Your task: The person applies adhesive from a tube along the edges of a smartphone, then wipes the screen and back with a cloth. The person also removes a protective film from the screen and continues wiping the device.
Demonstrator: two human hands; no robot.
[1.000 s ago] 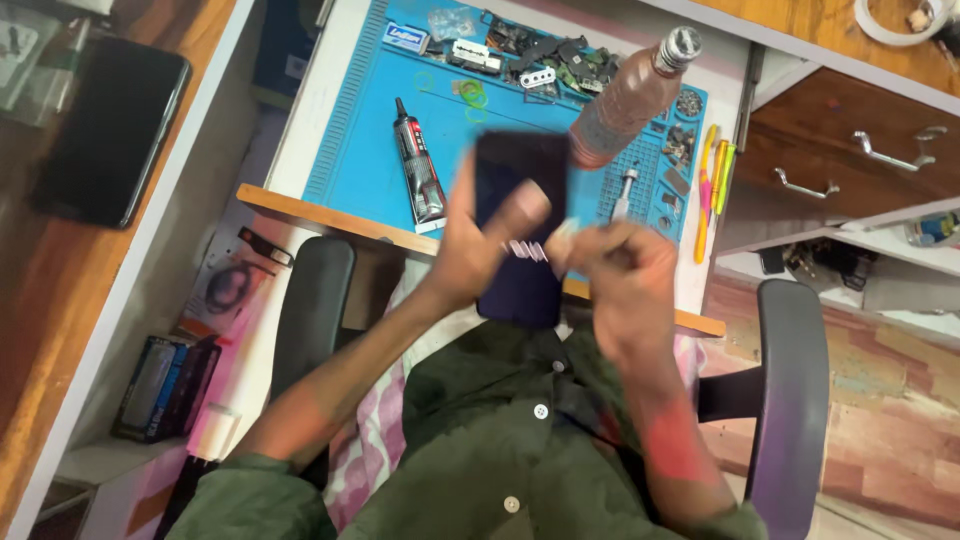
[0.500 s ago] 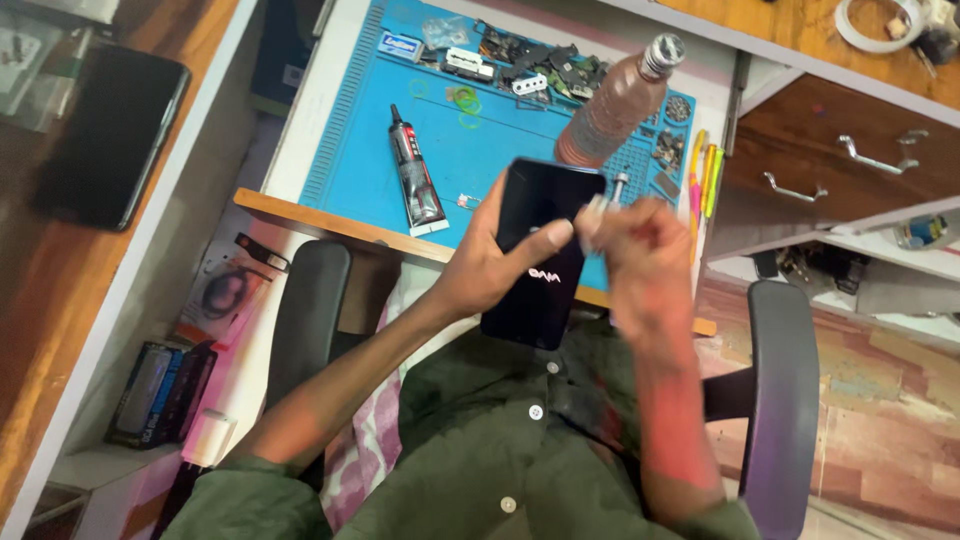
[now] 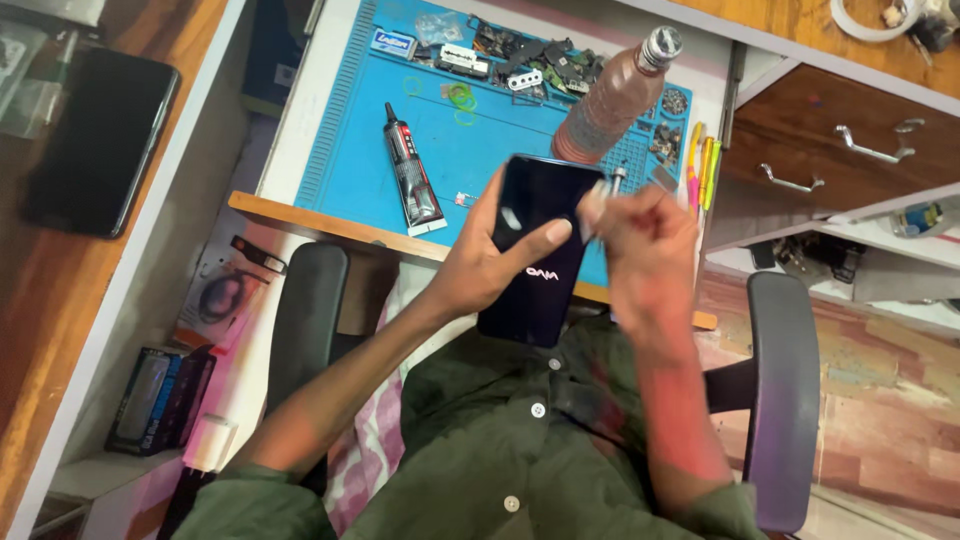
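My left hand [image 3: 480, 265] holds a dark blue smartphone [image 3: 535, 250] by its back cover, thumb laid across the glossy surface. The phone tilts over the front edge of the desk, above my green shirt. My right hand [image 3: 645, 245] is closed beside the phone's right edge and pinches a small whitish piece [image 3: 592, 205] against that edge; what the piece is cannot be made out. A small screwdriver [image 3: 618, 178] lies on the mat just beyond my right hand.
A blue work mat [image 3: 470, 150] covers the desk, with a glue tube [image 3: 412, 178], a pink plastic bottle [image 3: 610, 100], small phone parts and green rubber bands. Another black phone [image 3: 100, 140] lies on the wooden surface at left. Drawers [image 3: 850, 150] stand at right; chair armrests flank me.
Both hands and the phone have shifted right and toward the desk. My right hand stays pressed at the phone's right edge, rubbing along it.
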